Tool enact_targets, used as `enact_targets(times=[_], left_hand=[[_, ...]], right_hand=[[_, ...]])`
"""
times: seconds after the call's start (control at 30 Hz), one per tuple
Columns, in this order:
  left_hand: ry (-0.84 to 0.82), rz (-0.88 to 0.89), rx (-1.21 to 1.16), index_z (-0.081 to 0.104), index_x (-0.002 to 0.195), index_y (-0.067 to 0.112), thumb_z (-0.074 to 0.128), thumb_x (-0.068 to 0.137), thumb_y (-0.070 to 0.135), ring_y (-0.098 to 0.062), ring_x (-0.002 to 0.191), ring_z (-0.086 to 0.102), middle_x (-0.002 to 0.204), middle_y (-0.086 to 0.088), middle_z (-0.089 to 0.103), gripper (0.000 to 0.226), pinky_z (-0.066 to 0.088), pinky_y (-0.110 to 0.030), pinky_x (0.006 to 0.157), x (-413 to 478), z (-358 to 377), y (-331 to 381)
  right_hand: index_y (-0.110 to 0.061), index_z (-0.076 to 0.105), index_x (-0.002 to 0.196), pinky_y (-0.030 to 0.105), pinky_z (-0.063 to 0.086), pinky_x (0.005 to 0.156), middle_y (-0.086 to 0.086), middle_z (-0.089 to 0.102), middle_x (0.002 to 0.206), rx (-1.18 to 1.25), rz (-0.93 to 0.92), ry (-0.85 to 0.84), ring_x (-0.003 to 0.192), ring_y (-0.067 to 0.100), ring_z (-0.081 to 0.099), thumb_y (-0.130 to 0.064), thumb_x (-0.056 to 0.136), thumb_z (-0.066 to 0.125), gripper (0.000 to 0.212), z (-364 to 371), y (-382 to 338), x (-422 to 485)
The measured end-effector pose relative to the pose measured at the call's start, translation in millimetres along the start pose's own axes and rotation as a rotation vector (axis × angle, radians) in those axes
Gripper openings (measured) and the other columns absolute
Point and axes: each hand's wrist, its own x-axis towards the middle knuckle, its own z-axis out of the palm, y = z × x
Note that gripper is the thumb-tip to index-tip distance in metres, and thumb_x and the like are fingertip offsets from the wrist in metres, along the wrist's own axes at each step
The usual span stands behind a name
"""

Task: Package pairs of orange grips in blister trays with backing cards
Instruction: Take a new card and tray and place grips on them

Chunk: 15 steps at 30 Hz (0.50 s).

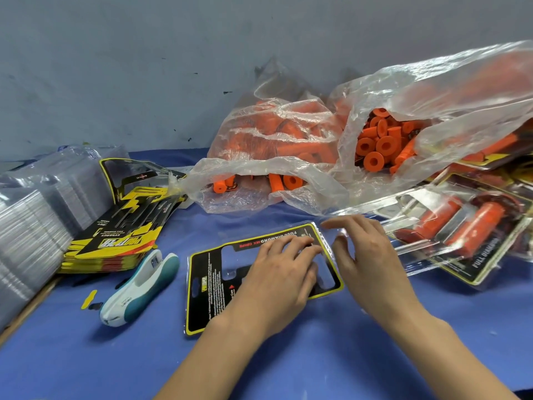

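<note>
Your left hand (284, 272) presses flat on the backing card (213, 287). At three o'clock, your right hand (372, 261) hovers, fingers spread.

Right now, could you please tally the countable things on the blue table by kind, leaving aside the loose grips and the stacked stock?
Hands: 2, left hand and right hand
Plastic bags of orange grips: 2
Stapler: 1
Backing card under the hands: 1
Total: 6
</note>
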Motion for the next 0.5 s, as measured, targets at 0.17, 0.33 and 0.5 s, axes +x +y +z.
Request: enact_targets(times=[0.17,0.33,0.5], left_hand=[[-0.013,0.027,-0.006,0.044,0.144,0.027,0.036,0.104,0.033,-0.019,0.138,0.034,0.15,0.01,0.04,0.041,0.025,-0.035,0.116,3.9,5.5,0.1],[-0.011,0.033,-0.024,0.045,0.142,0.033,0.04,0.101,0.032,-0.016,0.136,0.034,0.146,0.011,0.042,0.041,0.023,-0.033,0.115,6.0,6.9,-2.6],[-0.004,0.025,-0.07,0.051,0.136,0.029,0.042,0.1,0.029,-0.015,0.136,0.035,0.143,0.012,0.045,0.038,0.025,-0.032,0.115,6.2,8.0,-6.2]], right_hand=[[-0.031,0.051,0.089,0.012,0.04,0.064,-0.019,0.062,0.085,0.621,0.727,0.405,0.073,-0.002,0.055,-0.016,0.093,0.055,0.016,-2.5,-24.4,-32.9],[-0.016,0.046,0.116,0.038,0.047,0.088,0.009,0.057,0.116,0.823,1.114,0.411,0.091,0.02,0.059,-0.02,0.09,0.059,0.03,5.4,-11.5,-54.3],[-0.008,0.058,0.098,0.023,0.055,0.078,0.007,0.059,0.096,1.335,1.177,0.278,0.098,0.021,0.071,-0.012,0.093,0.059,0.006,-0.9,-9.1,-39.6]])
